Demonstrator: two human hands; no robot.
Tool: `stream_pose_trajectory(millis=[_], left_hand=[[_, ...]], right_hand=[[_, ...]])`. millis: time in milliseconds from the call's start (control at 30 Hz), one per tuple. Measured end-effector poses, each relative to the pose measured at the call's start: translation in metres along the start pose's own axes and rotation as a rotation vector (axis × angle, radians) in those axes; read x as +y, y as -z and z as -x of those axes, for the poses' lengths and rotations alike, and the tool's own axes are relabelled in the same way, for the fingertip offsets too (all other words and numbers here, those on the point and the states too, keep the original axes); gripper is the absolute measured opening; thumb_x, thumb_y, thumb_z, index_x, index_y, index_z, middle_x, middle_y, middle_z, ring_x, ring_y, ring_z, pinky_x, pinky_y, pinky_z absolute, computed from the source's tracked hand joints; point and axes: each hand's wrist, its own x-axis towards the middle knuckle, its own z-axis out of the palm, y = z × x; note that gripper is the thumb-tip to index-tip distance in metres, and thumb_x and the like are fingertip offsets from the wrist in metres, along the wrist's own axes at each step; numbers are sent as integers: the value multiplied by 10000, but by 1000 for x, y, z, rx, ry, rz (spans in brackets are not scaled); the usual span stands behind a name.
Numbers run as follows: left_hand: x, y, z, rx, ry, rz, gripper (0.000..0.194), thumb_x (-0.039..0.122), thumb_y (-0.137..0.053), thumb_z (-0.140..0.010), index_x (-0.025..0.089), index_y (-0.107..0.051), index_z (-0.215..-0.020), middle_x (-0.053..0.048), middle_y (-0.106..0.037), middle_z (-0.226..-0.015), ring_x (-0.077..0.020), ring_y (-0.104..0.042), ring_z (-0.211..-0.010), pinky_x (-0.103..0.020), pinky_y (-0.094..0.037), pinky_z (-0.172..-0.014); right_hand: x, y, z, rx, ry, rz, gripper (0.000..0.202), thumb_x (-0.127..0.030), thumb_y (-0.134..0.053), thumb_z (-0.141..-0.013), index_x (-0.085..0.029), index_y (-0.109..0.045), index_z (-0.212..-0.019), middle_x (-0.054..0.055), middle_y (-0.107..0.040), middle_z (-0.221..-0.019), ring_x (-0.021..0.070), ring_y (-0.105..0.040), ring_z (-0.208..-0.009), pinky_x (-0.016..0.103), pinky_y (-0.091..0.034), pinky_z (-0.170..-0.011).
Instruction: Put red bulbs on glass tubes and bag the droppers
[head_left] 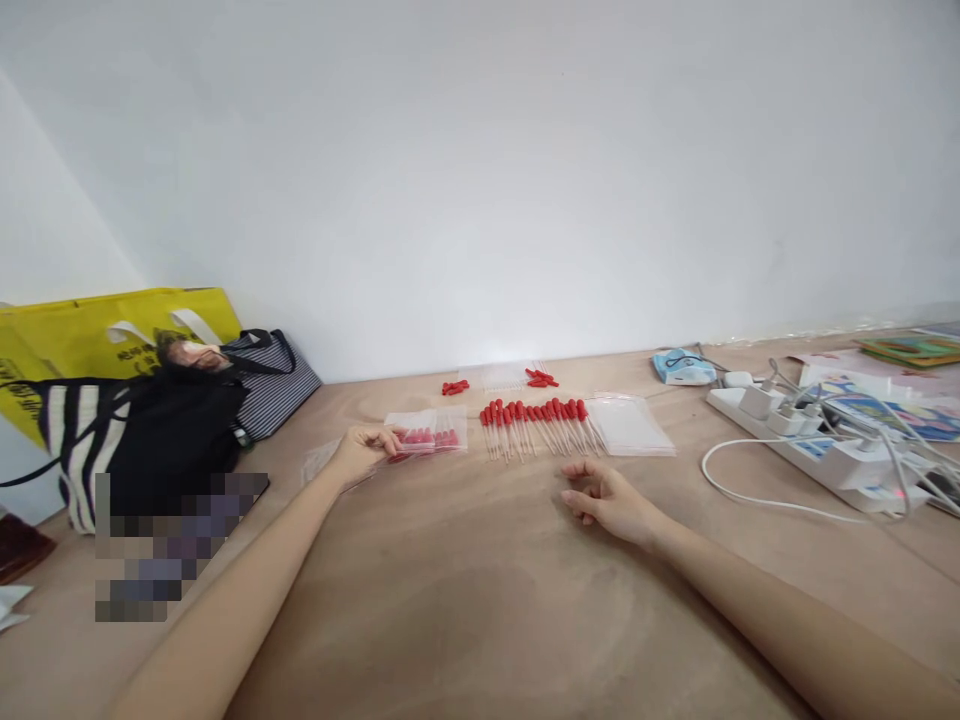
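At the left of the middle, my left hand (365, 452) has its fingers closed at the near edge of a clear zip bag (427, 432) that holds several red-topped pieces. My right hand (604, 497) hovers or rests over the table with loosely curled fingers apart and nothing in them. Just beyond it, a row of glass droppers (541, 428) with red rubber bulbs lies side by side, bulbs pointing away from me. To the right of the row lies a stack of flat, clear zip bags (631, 428).
Small piles of red rubber bulbs (454, 387) lie near the wall beside loose glass tubes (506, 378). At right are a power strip (810, 450) with chargers and white cables, and a blue mask (682, 367). Bags, including a black one (165, 450), crowd the left.
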Motion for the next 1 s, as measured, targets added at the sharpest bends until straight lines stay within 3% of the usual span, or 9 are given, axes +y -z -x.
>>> stream_pose_trajectory(millis=[100,167,300,467,600,700,867,933,1000], left_hand=[[-1,22,14,-86,22,-93,247,388,-687,-534,164,-593,-493,-71,-662,-680,-279,-583,-924,-406,-415,-861],[-4,35,26,-108,1,-281,264,413,-635,-598,167,-636,-694,-87,-642,-949,-271,-522,-1038,-403,-353,-932],[-8,47,58,-163,171,-658,610,493,-450,-741,144,-418,-1240,-126,-387,-1321,-283,-320,-1227,-437,-289,-980],[4,41,112,-285,290,-929,614,498,-297,-821,126,-337,-1307,-102,-244,-1380,-276,-206,-1268,-470,-198,-1020],[39,21,148,-430,127,-894,582,506,-361,-813,275,-239,-1333,5,-190,-1393,-247,-188,-1275,-450,-199,-1030],[72,-13,158,-474,155,-813,574,491,-346,-831,279,-191,-1341,2,-152,-1397,-246,-178,-1275,-447,-221,-1022],[112,-83,131,-505,370,-599,641,543,-243,-845,151,-208,-1351,-79,-50,-1406,-271,-48,-1280,-469,-200,-1020],[117,-93,111,-509,393,-484,617,530,-204,-860,164,-191,-1357,-82,-82,-1412,-261,-78,-1283,-467,-223,-1014],[114,-87,92,-574,238,-423,547,489,-229,-875,210,-228,-1346,-62,-137,-1417,-231,-136,-1289,-440,-204,-1030]], right_hand=[[0,0,1,-7,-5,5,411,-343,-648,-610,-165,-446,-921,-64,-473,-578,74,-473,-485,226,-421,-466],[-1,0,1,-13,-2,2,408,-341,-645,-613,-165,-447,-924,-66,-469,-567,74,-472,-487,225,-421,-468],[-2,0,2,-12,-1,15,395,-325,-642,-617,-162,-455,-924,-68,-464,-564,73,-466,-490,222,-422,-470],[-2,0,1,-15,4,37,359,-299,-628,-647,-162,-462,-934,-61,-476,-573,75,-476,-487,217,-421,-471],[-1,1,2,5,-1,91,322,-277,-616,-674,-163,-484,-945,-45,-499,-606,75,-493,-492,212,-430,-477],[1,1,0,6,27,158,293,-268,-595,-702,-160,-501,-957,-46,-494,-582,75,-498,-479,206,-420,-472],[5,3,-3,1,63,215,236,-245,-575,-722,-157,-514,-933,-50,-490,-556,71,-503,-461,197,-414,-471],[5,3,-4,0,60,207,225,-245,-575,-720,-155,-516,-917,-51,-488,-548,73,-506,-459,195,-417,-462],[5,3,-4,-1,61,204,216,-248,-575,-717,-151,-519,-902,-51,-491,-544,76,-510,-463,195,-420,-461]])
